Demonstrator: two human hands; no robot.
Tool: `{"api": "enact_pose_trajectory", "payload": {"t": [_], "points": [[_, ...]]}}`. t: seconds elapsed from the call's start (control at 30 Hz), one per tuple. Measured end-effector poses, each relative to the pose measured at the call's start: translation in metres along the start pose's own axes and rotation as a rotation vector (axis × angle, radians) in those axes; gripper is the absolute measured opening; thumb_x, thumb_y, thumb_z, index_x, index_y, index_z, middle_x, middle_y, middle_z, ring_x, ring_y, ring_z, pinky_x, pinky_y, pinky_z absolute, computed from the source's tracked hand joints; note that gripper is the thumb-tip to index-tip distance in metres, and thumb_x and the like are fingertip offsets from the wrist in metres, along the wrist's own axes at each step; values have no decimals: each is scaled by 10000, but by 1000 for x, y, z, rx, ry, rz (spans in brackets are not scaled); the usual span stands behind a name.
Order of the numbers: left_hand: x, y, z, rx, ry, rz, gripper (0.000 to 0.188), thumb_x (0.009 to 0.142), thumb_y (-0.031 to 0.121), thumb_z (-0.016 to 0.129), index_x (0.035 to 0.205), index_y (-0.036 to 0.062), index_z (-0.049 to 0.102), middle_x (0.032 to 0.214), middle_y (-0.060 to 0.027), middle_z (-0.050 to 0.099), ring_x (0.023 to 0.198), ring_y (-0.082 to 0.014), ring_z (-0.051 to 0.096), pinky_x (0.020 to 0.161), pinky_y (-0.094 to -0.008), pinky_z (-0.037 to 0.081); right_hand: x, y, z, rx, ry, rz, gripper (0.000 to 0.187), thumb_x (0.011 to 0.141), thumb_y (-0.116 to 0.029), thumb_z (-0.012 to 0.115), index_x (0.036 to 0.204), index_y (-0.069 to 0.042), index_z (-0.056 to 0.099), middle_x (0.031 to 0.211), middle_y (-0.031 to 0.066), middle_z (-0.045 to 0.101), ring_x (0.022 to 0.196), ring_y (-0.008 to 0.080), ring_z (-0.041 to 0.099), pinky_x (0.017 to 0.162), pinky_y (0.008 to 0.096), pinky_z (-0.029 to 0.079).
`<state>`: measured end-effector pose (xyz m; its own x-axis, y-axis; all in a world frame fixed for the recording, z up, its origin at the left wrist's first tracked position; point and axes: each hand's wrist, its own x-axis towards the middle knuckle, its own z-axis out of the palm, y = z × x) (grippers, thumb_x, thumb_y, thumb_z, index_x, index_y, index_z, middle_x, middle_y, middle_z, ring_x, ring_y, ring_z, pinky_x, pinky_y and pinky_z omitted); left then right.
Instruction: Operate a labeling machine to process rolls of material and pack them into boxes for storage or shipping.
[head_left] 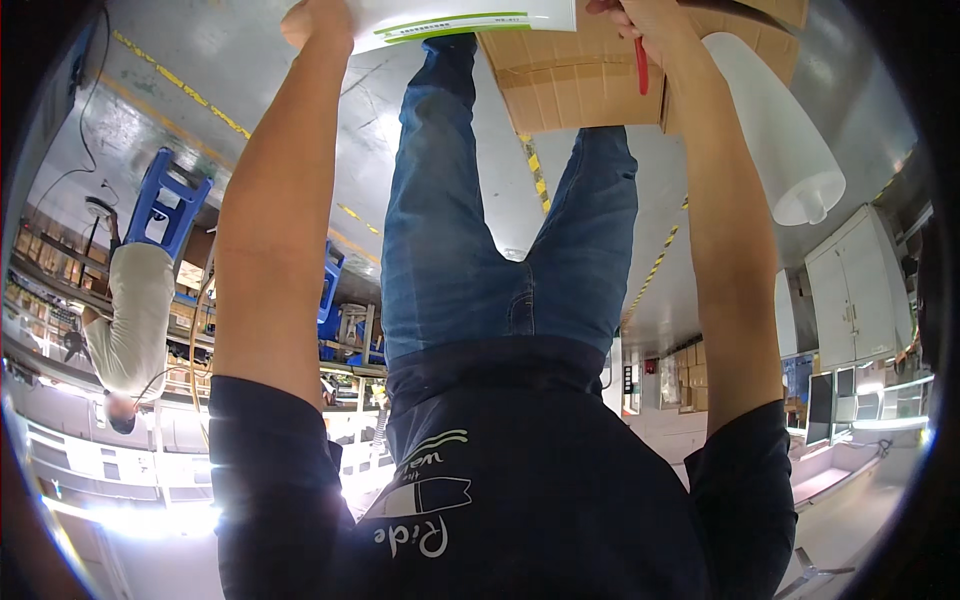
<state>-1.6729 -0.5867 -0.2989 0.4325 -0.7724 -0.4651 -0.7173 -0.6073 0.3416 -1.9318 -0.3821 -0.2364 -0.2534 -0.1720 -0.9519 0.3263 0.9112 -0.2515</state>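
Observation:
At the top edge of the view lies a white, flat-faced package (470, 12) with a green printed stripe, partly cut off by the picture's rim. My left hand (318, 22) is at its left end, fingers curled against it. Just off its right end, my right hand (645, 22) is closed around a slim red tool (642, 68); its red end sticks out below the fingers, and the rest is hidden. Under and beside the package is an open brown cardboard box (570, 80), its flaps spread near my feet.
A large white roll (775, 130) stands right of my right forearm. White cabinets (855, 285) are farther right. On the left, a person (140, 310) is near a blue stool (170, 205) by loaded shelves. Yellow-black tape (535, 170) marks the grey floor.

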Motion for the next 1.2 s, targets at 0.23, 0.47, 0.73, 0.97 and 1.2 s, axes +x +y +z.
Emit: {"api": "enact_pose_trajectory", "payload": {"t": [0.23, 0.47, 0.73, 0.97, 1.2], "points": [[17, -15, -6, 79, 38, -16, 629, 754, 483, 731, 1014, -83, 651, 1007, -208, 649, 863, -281, 638, 767, -359, 552, 20, -6, 16, 3, -78, 136, 313, 859, -245, 647, 1039, 12, 630, 912, 81, 602, 698, 152, 509, 589, 213, 382], [5, -2, 11, 41, 79, -51, 617, 762, 472, 730, 1020, -82, 647, 1011, -207, 646, 870, -284, 642, 762, -343, 557, 9, 24, 3, 835, -561, -479, 372, 868, -300, 638, 1063, 18, 634, 932, 106, 626, 722, 158, 534, 591, 213, 393], [-5, 9, 19, -35, -6, -49, 603, 789, 429, 722, 1080, -87, 609, 1057, -215, 625, 902, -293, 650, 781, -364, 566, 136, 139, -36, 304, -118, -186, 472, 869, -308, 626, 1187, 39, 598, 1105, 172, 631, 865, 200, 606, 676, 236, 448], [-8, 9, -12, -23, 63, -82, 594, 800, 397, 726, 1101, -95, 585, 1066, -223, 616, 919, -299, 650, 781, -387, 570, -36, -29, 5, 274, -369, -430, 522, 879, -346, 618, 1206, 60, 579, 1169, 198, 609, 971, 234, 609, 810, 277, 470], [-3, 6, 5, -74, 5, -82, 579, 801, 375, 734, 1100, -96, 583, 1067, -225, 617, 898, -301, 657, 777, -380, 573, -46, -35, 6, -50, 21, -232, 491, 877, -325, 620, 1222, 22, 578, 1173, 189, 607, 1022, 262, 595, 895, 303, 464]]}}
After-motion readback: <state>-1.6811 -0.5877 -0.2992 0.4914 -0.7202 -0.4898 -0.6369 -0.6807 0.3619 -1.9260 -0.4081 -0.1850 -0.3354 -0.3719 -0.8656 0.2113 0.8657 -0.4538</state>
